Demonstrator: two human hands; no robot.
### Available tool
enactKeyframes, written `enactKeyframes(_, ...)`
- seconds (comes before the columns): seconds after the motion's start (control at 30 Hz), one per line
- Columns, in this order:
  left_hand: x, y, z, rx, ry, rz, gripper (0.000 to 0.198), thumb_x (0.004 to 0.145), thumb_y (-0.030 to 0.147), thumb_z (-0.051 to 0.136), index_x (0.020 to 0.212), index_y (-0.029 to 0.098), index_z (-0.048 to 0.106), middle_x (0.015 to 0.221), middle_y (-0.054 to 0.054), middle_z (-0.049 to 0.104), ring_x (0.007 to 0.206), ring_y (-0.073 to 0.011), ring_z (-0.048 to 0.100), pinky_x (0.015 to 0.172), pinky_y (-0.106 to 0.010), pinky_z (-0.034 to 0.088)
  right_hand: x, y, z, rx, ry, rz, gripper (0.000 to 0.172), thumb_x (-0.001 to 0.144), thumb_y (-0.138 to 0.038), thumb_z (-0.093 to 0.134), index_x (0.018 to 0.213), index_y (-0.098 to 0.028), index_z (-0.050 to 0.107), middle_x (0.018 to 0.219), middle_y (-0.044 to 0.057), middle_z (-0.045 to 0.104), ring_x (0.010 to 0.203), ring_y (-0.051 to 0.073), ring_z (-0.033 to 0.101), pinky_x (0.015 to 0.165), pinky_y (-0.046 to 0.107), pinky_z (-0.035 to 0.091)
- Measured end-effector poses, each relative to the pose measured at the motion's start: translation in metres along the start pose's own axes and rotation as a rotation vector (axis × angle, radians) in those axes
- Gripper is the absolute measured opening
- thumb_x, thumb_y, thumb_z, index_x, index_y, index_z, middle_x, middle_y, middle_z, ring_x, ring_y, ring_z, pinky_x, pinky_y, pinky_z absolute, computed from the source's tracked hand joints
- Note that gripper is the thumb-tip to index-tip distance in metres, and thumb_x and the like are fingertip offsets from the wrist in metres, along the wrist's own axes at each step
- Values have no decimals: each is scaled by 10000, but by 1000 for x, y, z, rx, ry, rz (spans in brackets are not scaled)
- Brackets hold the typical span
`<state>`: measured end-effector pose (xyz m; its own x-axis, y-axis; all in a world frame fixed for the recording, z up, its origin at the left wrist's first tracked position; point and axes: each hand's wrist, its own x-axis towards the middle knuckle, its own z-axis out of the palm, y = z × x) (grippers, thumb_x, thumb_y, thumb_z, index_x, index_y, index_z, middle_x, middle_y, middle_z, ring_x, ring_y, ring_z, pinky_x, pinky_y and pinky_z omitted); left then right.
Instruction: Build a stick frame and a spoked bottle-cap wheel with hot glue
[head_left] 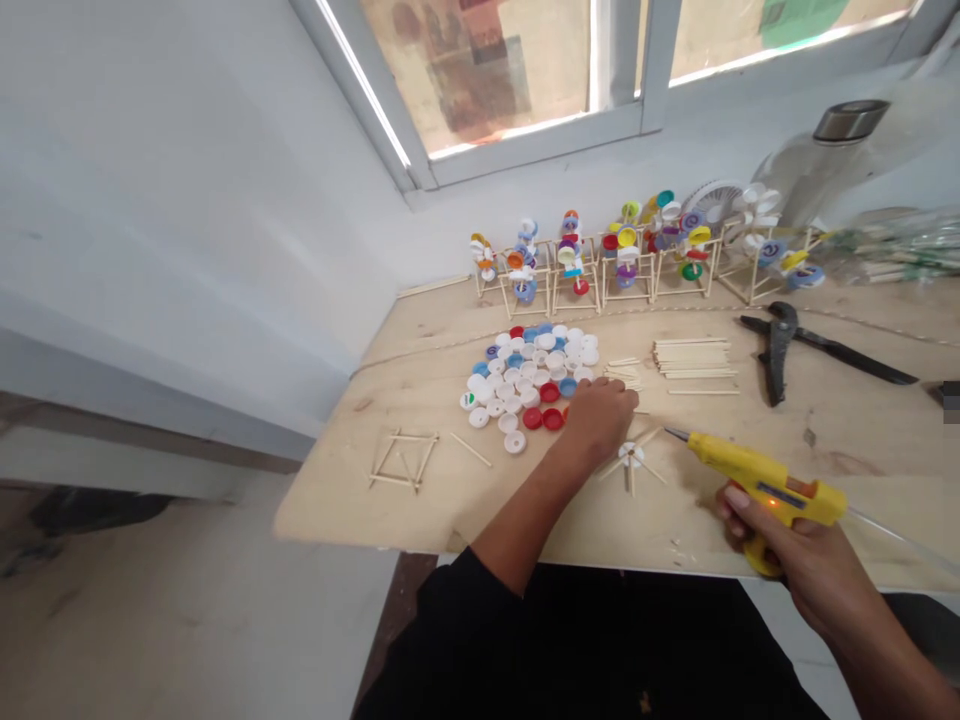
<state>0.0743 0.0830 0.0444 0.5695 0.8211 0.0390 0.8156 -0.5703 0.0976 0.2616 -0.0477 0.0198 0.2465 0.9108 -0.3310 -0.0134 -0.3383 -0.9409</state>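
My right hand [780, 530] grips a yellow hot glue gun [780, 480] by its handle, and a small orange light glows on its side. The gun's nozzle points left at a white bottle cap [631, 455] with several sticks spread out from it like spokes. Just behind that cap, my left hand [602, 415] has its fingers curled together at a small pile of short sticks [621, 370]. Whatever is between those fingertips is hidden. To the left of this hand lies a heap of bottle caps [525, 370], mostly white with some blue and red.
A square stick frame [403, 462] and a loose stick [471, 449] lie at the left. Stacked longer sticks [694, 360] and black-handled pliers [784, 350] are to the right. Cap-and-stick wheel models [626, 260] line the back by the wall, with a small white fan [712, 205] behind.
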Motion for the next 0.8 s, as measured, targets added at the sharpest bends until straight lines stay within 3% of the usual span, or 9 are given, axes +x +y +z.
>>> enactKeyframes(0.4,19,6,9,81,-29,96,152,870,103,515,865,106,667,879,-135,684,951,-252,595,810,-385,410,0,0,0,-24,17,22,370,645,-524,738,678,-176,616,561,4,550,498,98,484,434,194,405)
enactKeyframes(0.6,11,0,-6,11,10,22,157,852,88,505,837,118,659,825,-126,697,860,-247,616,747,-367,439,1,-4,-1,-9,-6,26,372,611,-519,761,682,-182,621,617,33,598,558,136,538,454,220,439)
enactKeyframes(0.67,-1,-4,-11,-99,63,-64,150,854,117,506,830,137,653,793,-93,694,762,-209,617,687,-330,450,1,-5,-1,-28,-26,23,375,623,-532,745,652,-184,608,588,29,576,532,131,518,431,220,422)
enactKeyframes(0.8,-40,-4,-12,-825,297,-267,125,781,115,577,858,158,665,763,-25,685,671,-124,598,649,-250,464,0,-8,-2,-60,-33,25,378,639,-542,729,646,-185,606,566,21,562,498,114,492,399,207,389)
